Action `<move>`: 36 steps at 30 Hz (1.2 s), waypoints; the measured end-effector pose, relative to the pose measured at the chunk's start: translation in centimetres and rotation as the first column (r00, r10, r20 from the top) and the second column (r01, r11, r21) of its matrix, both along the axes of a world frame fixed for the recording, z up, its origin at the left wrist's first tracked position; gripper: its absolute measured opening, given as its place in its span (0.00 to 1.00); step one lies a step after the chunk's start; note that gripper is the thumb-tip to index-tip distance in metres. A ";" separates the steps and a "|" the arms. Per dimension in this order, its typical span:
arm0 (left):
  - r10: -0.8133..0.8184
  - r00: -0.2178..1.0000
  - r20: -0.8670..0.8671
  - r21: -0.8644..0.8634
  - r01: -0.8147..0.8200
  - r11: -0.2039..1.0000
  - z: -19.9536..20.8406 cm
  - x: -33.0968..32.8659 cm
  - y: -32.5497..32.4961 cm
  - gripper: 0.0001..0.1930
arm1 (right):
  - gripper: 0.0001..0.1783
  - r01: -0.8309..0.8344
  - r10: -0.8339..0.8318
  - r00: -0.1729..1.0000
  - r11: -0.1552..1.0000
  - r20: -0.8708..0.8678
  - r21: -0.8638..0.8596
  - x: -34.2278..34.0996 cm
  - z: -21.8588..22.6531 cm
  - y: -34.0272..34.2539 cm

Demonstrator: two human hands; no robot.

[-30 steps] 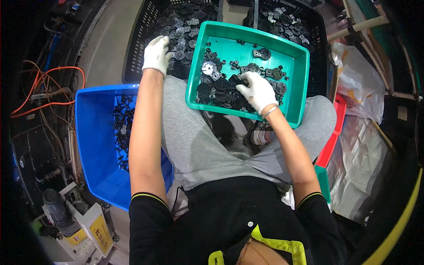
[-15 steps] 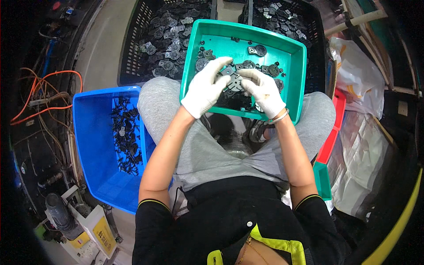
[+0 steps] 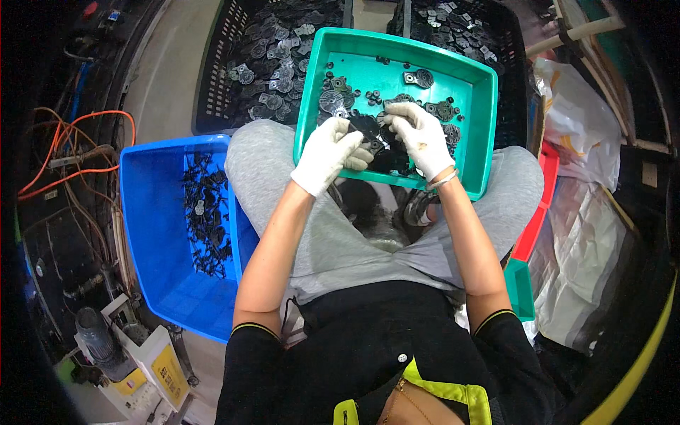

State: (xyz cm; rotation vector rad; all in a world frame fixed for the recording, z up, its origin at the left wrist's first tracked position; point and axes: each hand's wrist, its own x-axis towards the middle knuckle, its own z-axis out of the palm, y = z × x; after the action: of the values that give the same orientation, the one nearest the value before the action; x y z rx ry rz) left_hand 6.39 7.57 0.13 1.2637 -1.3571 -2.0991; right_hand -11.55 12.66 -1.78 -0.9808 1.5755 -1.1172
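Note:
A green bin [image 3: 489, 134] rests across my lap, holding round black and grey plastic parts with short tabs, plus small black pieces. Over its near half, my left hand [image 3: 327, 154], in a white glove, grips a black disc-shaped part [image 3: 367, 129] by its lower left edge. Also gloved, my right hand [image 3: 423, 138] has its fingers curled together just right of that part. Whatever the right fingertips pinch is too small or hidden to make out. Further back in the bin lies a loose tabbed disc [image 3: 423, 78].
A blue bin [image 3: 152, 234] with thin black pieces stands to my left. Black crates [image 3: 212, 99] full of similar discs are beyond the green bin. Red trays [image 3: 528, 234] and a white plastic sheet [image 3: 577, 241] lie to the right. Orange cable [image 3: 99, 115] loops at far left.
The part in my left hand has turned from its light ribbed face to a dark one and dropped slightly. My left fingers now curl beneath it; my right fingers have closed in.

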 end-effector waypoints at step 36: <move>0.504 0.754 -0.421 0.222 -0.453 0.863 -2.2 1.3 -0.9 0.22 | 0.08 -0.234 0.137 0.465 0.972 -0.875 0.027 1.8 -3.5 -1.9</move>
State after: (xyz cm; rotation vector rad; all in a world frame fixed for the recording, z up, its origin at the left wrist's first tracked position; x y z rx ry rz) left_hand 7.74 6.66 -2.06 0.9199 -0.6286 -1.9368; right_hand -9.76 10.72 -5.29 -1.9580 2.1232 -0.4928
